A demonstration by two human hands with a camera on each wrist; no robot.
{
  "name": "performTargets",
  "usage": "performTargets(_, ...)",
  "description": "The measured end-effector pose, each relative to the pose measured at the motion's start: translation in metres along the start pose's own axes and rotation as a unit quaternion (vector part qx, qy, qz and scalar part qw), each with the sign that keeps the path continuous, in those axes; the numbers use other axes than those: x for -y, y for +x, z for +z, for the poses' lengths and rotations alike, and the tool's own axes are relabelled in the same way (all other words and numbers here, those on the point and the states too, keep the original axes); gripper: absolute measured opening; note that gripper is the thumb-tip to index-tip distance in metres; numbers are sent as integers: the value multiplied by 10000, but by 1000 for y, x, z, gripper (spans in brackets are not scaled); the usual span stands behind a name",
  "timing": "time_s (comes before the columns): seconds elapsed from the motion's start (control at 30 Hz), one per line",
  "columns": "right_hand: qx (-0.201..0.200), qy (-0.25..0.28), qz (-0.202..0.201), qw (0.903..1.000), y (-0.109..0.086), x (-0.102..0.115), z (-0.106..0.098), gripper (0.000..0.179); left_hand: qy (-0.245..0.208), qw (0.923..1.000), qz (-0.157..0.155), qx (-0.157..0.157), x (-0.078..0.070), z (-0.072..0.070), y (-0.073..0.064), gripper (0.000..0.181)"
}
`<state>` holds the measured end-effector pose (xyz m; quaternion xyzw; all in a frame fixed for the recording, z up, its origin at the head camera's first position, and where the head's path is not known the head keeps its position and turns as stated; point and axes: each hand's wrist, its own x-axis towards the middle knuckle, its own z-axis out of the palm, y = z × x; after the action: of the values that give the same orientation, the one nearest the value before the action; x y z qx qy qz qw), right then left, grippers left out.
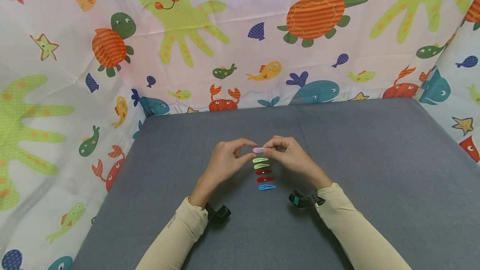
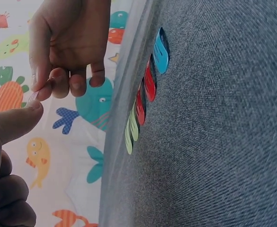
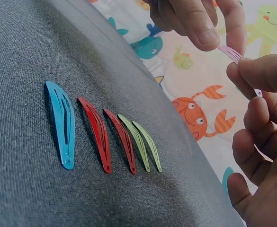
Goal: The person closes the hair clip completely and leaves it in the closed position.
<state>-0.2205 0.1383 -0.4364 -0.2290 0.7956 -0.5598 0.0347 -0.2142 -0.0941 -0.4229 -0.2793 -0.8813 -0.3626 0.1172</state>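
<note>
A small pink snap hair clip [image 1: 258, 150] is held up between both hands, beyond a column of other clips. My right hand [image 1: 290, 155] pinches one end between thumb and index finger, covering part of it. The thumb and index finger of my left hand [image 1: 226, 159] bracket the opposite end, the thumb tip right at the clip in the left wrist view. Nearer to me on the cloth lie two light green clips [image 3: 134, 142], two red clips [image 3: 96, 135] and a blue clip [image 3: 62, 125], roughly parallel.
Grey cloth [image 1: 375, 170] covers the table. A printed sea-animal curtain [image 1: 240, 32] stands along its back and sides. Black wrist bands, the left one [image 1: 218, 214] and the right one [image 1: 305, 199], jut out beneath my sleeves.
</note>
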Motion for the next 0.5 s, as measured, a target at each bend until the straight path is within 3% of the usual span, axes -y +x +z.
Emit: performTargets(0.5,27,178,144,9997,0,1,3,17,397,9989,85,-252,-1,2,0,18)
